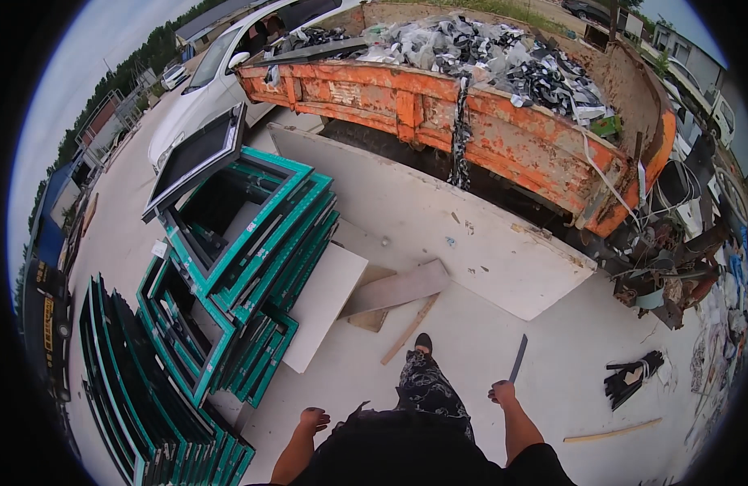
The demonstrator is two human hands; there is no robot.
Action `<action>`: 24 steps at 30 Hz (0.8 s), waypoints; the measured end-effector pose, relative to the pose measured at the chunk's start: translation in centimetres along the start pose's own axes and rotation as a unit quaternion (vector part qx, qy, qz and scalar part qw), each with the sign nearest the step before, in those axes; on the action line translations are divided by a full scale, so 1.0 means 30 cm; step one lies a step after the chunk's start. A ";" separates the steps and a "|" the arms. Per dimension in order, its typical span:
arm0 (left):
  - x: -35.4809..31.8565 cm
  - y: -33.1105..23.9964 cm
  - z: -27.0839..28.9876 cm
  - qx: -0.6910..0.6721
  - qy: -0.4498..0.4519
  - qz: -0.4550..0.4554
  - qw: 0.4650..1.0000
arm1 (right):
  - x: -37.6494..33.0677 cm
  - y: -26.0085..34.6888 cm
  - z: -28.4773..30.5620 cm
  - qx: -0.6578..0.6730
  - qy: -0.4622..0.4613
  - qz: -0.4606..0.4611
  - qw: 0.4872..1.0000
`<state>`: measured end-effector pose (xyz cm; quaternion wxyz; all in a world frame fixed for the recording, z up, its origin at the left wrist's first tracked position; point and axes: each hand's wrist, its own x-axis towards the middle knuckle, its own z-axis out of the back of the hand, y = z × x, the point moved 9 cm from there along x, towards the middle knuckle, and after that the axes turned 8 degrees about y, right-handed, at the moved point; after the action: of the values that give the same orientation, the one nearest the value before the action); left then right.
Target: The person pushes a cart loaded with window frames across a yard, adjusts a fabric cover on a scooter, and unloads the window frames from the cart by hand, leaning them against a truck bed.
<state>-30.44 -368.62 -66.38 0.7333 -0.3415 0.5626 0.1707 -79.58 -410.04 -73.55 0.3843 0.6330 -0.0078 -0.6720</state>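
Note:
My right hand point(501, 393) is closed round the lower end of a narrow, flat dark-grey strip point(519, 358), which points up and away from me. My left hand point(315, 419) hangs low beside my body with nothing in it, its fingers loosely bent and a little apart. Nearest to it, on the left, are stacked black frames with green edges point(254, 223). More such frames stand on edge in a row point(119, 381) farther left. A black frame with a dark panel point(197, 158) leans on top of the stack.
An orange, rusty truck bed point(406, 105) heaped with scrap point(471, 49) stands ahead. Before it lies a large pale board point(438, 219). Planks point(396, 289) and a white panel point(325, 304) lie by the stack. Black strips point(633, 378), a wooden stick point(613, 431) and scrap metal point(665, 279) are rightward.

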 end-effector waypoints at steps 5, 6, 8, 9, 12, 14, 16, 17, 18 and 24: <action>-0.159 -0.250 -0.060 -0.034 -0.025 -0.116 0.992 | -0.265 1.485 0.082 -0.286 -0.217 0.446 0.820; -0.193 -0.323 -0.050 -0.051 -0.046 -0.153 0.986 | -0.371 1.712 0.073 -0.309 -0.247 0.481 0.782; -0.244 -0.418 -0.057 -0.076 -0.073 -0.183 0.978 | -0.579 2.056 0.085 -0.330 -0.344 0.582 0.659; -0.248 -0.433 -0.046 -0.078 -0.084 -0.187 0.976 | -0.674 2.178 0.065 -0.326 -0.375 0.624 0.603; -0.190 -0.351 -0.069 -0.065 -0.067 -0.138 0.986 | -0.751 2.440 0.014 -0.373 -0.416 0.633 0.535; -0.153 -0.281 -0.106 -0.047 -0.051 -0.076 0.995 | -0.684 2.520 0.035 -0.396 -0.423 0.606 0.545; -0.129 -0.180 -0.125 -0.019 -0.041 -0.017 0.999 | -0.599 2.530 0.046 -0.442 -0.424 0.552 0.565; -0.117 -0.124 -0.130 -0.004 -0.034 0.006 0.999 | -0.588 2.527 0.050 -0.444 -0.425 0.550 0.566; -0.079 -0.073 -0.124 -0.013 -0.015 -0.004 1.000 | -0.602 2.527 0.038 -0.466 -0.434 0.509 0.579; -0.244 -0.072 -0.112 0.055 -0.049 0.043 0.996 | -0.666 2.539 -0.019 -0.501 -0.453 0.504 0.538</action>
<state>-33.69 -371.50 -59.28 0.7699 -0.2673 0.5483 0.1876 -42.43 -452.92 -18.93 0.8590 -0.1607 -0.1608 -0.4588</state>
